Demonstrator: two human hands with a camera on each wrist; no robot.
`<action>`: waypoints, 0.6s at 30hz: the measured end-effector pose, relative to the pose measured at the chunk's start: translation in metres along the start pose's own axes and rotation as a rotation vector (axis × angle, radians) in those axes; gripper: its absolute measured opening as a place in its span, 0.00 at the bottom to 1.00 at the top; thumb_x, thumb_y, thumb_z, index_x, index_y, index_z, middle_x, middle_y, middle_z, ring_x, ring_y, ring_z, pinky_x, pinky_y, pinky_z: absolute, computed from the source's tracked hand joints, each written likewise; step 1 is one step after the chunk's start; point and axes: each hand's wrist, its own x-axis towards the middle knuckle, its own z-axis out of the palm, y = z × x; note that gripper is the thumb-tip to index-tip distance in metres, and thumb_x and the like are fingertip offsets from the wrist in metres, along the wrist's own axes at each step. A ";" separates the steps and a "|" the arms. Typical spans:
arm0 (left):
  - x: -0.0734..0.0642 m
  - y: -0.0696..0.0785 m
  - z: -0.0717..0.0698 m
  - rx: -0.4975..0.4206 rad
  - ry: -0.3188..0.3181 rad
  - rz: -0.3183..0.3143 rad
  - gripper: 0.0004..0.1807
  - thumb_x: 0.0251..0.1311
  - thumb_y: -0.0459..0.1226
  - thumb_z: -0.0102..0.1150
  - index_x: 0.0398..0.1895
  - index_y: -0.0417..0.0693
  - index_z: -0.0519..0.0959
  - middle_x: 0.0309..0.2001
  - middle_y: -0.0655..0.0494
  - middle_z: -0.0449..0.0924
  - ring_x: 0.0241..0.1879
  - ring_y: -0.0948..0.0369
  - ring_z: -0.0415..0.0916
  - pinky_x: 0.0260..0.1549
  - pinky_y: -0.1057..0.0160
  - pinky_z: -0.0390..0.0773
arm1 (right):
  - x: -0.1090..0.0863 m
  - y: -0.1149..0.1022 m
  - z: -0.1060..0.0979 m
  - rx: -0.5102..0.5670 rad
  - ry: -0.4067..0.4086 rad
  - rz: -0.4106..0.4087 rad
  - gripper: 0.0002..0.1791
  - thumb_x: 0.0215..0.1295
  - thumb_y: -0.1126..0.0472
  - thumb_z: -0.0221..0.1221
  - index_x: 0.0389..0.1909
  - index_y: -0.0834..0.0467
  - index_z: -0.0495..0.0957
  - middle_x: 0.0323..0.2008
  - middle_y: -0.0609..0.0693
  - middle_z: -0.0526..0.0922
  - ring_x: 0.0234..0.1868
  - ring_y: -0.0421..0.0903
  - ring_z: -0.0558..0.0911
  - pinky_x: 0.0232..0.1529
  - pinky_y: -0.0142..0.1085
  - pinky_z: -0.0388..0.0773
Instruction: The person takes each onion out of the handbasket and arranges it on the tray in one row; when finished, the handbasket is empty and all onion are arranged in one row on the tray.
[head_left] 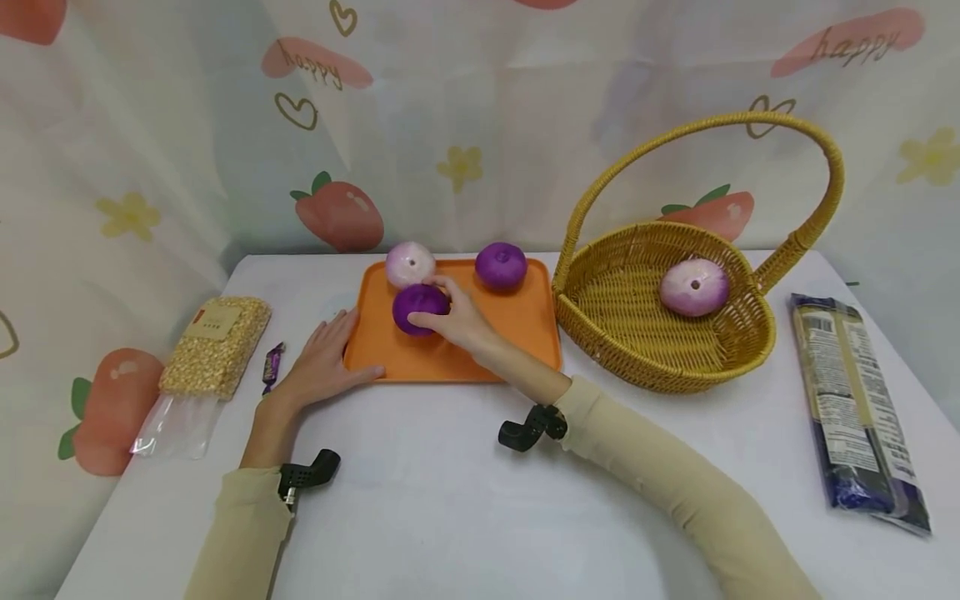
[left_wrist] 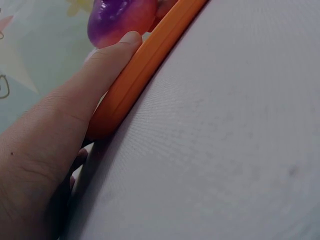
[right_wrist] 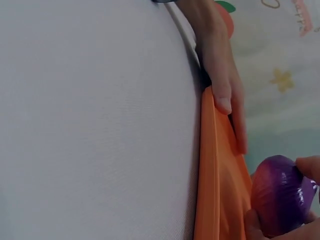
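My right hand [head_left: 461, 321] grips a dark purple onion [head_left: 408, 304] between thumb and fingers, over the left half of an orange tray [head_left: 495, 350]. The same onion [right_wrist: 277, 192] shows in the right wrist view, low above the tray. My left hand [head_left: 324, 358] lies at the tray's front left corner, its fingers extended along the left side and its thumb on the front rim. A white and purple onion [head_left: 409, 260] sits behind the held one. Another purple onion [head_left: 502, 265] rests at the tray's back right.
Right of the tray stands a yellow wicker basket [head_left: 645, 367] with a tall handle, holding a pale purple onion [head_left: 693, 292]. Farther right lies a dark blue package [head_left: 855, 408]. A bag of yellow grains [head_left: 213, 354] and a purple-wrapped candy [head_left: 273, 365] lie at left.
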 end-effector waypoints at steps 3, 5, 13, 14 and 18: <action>0.002 0.001 0.000 -0.001 -0.009 -0.001 0.62 0.49 0.67 0.61 0.78 0.48 0.41 0.79 0.48 0.43 0.78 0.49 0.39 0.77 0.44 0.36 | 0.002 0.000 0.000 -0.009 -0.006 0.017 0.36 0.58 0.52 0.67 0.67 0.47 0.63 0.68 0.54 0.66 0.65 0.54 0.70 0.68 0.48 0.69; 0.003 0.001 0.000 -0.003 -0.015 -0.007 0.63 0.49 0.67 0.61 0.78 0.49 0.40 0.79 0.49 0.43 0.79 0.49 0.38 0.77 0.45 0.36 | 0.003 0.001 0.000 -0.014 -0.015 0.026 0.36 0.59 0.52 0.67 0.67 0.47 0.63 0.68 0.54 0.66 0.66 0.54 0.69 0.69 0.48 0.68; 0.001 0.001 0.000 -0.009 -0.025 -0.015 0.63 0.49 0.67 0.61 0.78 0.49 0.40 0.79 0.49 0.42 0.79 0.49 0.38 0.77 0.45 0.35 | 0.003 0.004 0.004 -0.013 -0.038 0.035 0.35 0.59 0.54 0.66 0.66 0.48 0.64 0.68 0.56 0.66 0.68 0.55 0.68 0.71 0.48 0.65; 0.001 0.001 0.000 -0.007 -0.024 -0.013 0.63 0.49 0.67 0.61 0.78 0.49 0.40 0.79 0.48 0.42 0.79 0.49 0.38 0.77 0.45 0.35 | 0.003 0.004 0.004 -0.017 -0.039 0.035 0.35 0.59 0.54 0.66 0.66 0.48 0.64 0.69 0.56 0.66 0.68 0.55 0.68 0.71 0.49 0.65; 0.000 0.000 -0.001 -0.004 -0.021 -0.012 0.62 0.49 0.66 0.61 0.78 0.49 0.40 0.79 0.48 0.42 0.79 0.49 0.38 0.77 0.45 0.35 | 0.004 0.005 0.007 -0.027 -0.044 0.035 0.35 0.59 0.54 0.66 0.66 0.46 0.64 0.69 0.56 0.65 0.69 0.55 0.67 0.71 0.50 0.65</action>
